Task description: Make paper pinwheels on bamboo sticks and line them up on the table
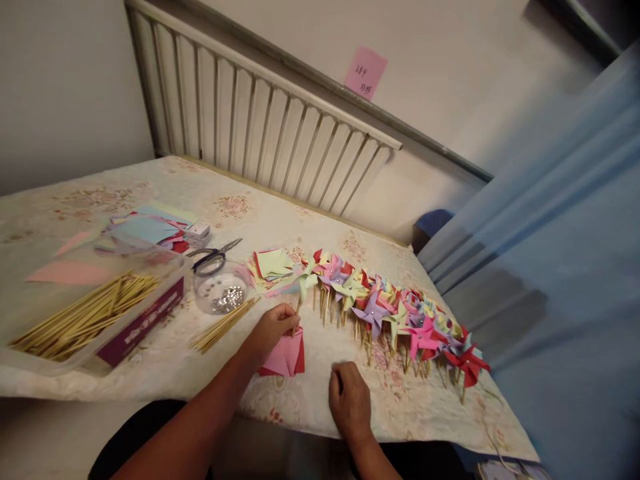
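My left hand [277, 328] is closed, pinching the thin wooden stick of a pale green paper pinwheel [307, 285] that stands upright above the fingers. Below this hand lies a small stack of pink and red paper squares [284, 360], cut in from the corners. My right hand [351, 401] rests as a loose fist near the table's front edge, with nothing visible in it. To its upper right, many finished pinwheels [373, 313] in mixed colours stand crowded in rows on their sticks.
Left of my hands are loose sticks [225, 325], a round clear dish of metal pins [227, 297], scissors [214, 257] and a plastic box of sticks [180, 280]. Stacked cut papers [274, 264] and coloured sheets [145, 225] lie behind. A blue curtain [565, 267] hangs at right.
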Motion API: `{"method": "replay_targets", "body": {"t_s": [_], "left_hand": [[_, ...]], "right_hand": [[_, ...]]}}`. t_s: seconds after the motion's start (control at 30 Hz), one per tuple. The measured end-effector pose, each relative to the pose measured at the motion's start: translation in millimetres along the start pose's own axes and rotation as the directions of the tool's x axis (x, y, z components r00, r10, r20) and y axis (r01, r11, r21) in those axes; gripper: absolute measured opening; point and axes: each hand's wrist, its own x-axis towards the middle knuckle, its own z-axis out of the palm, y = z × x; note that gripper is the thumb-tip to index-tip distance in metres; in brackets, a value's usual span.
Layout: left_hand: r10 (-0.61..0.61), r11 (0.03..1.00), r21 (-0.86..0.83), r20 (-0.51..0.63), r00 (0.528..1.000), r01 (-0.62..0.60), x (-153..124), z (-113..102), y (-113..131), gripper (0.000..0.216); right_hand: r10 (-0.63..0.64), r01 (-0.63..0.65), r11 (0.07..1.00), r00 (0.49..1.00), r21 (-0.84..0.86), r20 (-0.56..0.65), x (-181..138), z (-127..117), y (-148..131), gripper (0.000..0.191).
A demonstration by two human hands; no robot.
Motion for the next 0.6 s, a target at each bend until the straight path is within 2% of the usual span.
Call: {"method": "replay_targets", "body": {"t_s": [0.6], "left_hand": [[-0.013,1.000,-0.001,-0.035,0.999,0.013,-0.3,-0.1,2.8,0.030]], "right_hand": [[-0.006,0.006,1.000,1.000,-0.011,0.001,-0.7,0.6,1.2,0.014]]}}
